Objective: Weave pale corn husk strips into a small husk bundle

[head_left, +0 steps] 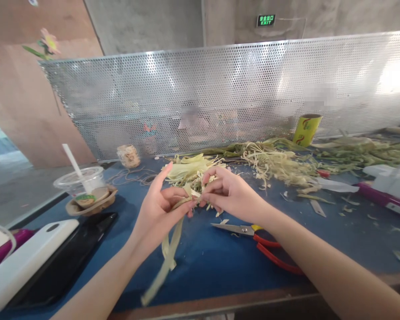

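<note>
Near the middle, my left hand (pixel 165 204) pinches a pale green plant strip (pixel 166 266), whose long ends hang down over the blue table (pixel 200 271). My right hand (pixel 228 195) has its fingers closed at the same spot, its fingertips close to the left ones, on the pale strip material. Behind both hands lies a heap of pale yellow-green leaf strips (pixel 191 169). Scissors (pixel 242 229) with red and yellow handles rest beneath my right wrist, partly covered by the forearm.
On the left are a lidded cup (pixel 86 184) with a straw, a white device (pixel 33 262), a black one (pixel 66 262) and a twine roll (pixel 129 156). Shredded strips (pixel 280 164), a yellow tube (pixel 306 130) and a purple object (pixel 383 200) lie right. A perforated metal screen (pixel 203 89) stands behind.
</note>
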A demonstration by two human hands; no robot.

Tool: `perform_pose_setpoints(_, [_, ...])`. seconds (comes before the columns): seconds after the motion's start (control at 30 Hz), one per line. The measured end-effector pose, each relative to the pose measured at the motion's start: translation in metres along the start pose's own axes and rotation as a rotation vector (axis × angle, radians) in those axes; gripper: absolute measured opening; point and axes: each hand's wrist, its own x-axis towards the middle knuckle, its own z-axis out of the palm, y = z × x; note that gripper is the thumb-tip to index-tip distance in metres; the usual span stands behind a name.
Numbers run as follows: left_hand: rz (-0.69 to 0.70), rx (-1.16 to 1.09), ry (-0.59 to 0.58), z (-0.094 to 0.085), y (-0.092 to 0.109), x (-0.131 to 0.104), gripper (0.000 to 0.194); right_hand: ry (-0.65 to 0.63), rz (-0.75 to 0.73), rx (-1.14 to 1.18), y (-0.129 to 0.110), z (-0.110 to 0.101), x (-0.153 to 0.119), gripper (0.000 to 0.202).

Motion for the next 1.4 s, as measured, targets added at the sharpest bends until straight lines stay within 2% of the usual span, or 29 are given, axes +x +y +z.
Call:
perform_pose_setpoints(0.07, [-0.025, -0.036, -0.001, -0.002, -0.001, 0.002, 0.101, -0.023, 0.029, 0.020, 0.000, -0.003, 0.001, 0.016])
perform_pose_setpoints(0.17, [-0.031, -0.095, 0.009, -0.002, -0.003, 0.002, 0.115, -0.122, 0.089, 0.043, 0.002, -0.005, 0.002, 0.010])
perform_pose_setpoints(0.23, [-0.022, -0.126, 0.015, 0.000, -0.002, 0.001, 0.122, -0.209, 0.117, 0.063, 0.004, -0.004, 0.003, 0.015])
perform_pose_setpoints(0.33, [-0.016, -0.150, -0.008, 0.005, -0.001, -0.002, 0.129, -0.300, 0.057, 0.101, 0.006, 0.000, 0.003, 0.020])
perform_pose_setpoints(0.4, [-0.012, -0.152, -0.029, 0.008, 0.000, -0.003, 0.128, -0.316, -0.004, 0.120, 0.007, 0.003, 0.003, 0.017])
perform_pose_setpoints(0.5, [0.005, -0.138, -0.060, 0.008, -0.001, -0.004, 0.124, -0.271, -0.014, 0.078, 0.007, 0.004, 0.003, 0.015])
perform_pose_setpoints(0.67, [0.020, -0.040, -0.134, 0.000, -0.003, -0.002, 0.108, -0.101, 0.014, -0.011, 0.009, 0.002, 0.004, 0.023])
perform_pose_setpoints(0.8, [-0.004, -0.008, -0.166, -0.004, -0.002, -0.001, 0.107, -0.148, 0.000, 0.034, 0.011, 0.004, 0.003, 0.012])
perform_pose_setpoints(0.9, [-0.016, 0.006, -0.169, -0.003, -0.002, -0.002, 0.109, -0.112, 0.025, 0.007, 0.013, 0.006, 0.003, 0.011])
perform_pose_setpoints(1.13, [-0.085, -0.008, -0.142, 0.003, -0.003, -0.006, 0.119, -0.064, 0.091, 0.130, 0.019, 0.004, 0.007, 0.018])
perform_pose_setpoints(1.27, [-0.016, 0.031, -0.101, 0.001, -0.005, -0.006, 0.117, -0.016, 0.095, 0.140, 0.016, 0.005, 0.008, 0.020])
perform_pose_setpoints(1.4, [0.157, 0.227, -0.008, -0.005, -0.011, -0.003, 0.104, 0.004, 0.087, 0.119, 0.017, 0.007, 0.008, 0.016])
